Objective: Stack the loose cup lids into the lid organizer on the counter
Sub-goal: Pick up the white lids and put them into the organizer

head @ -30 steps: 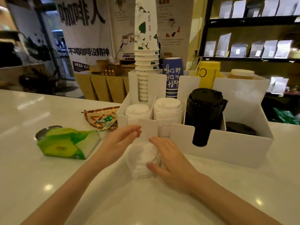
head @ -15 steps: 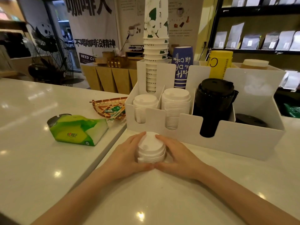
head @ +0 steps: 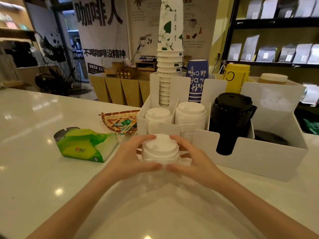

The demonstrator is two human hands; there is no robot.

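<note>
On a white counter (head: 34,169), a green tissue pack (head: 84,146) lies toward the left edge, a woven tray (head: 119,119) just beyond it. At centre, the left hand (head: 127,159) and right hand (head: 195,159) together clasp a short stack of white lids (head: 159,149) from either side, just in front of the white lid organizer (head: 259,157). Its front slots hold two white lid stacks (head: 189,116) and a black lid stack (head: 231,116) to the right.
</note>
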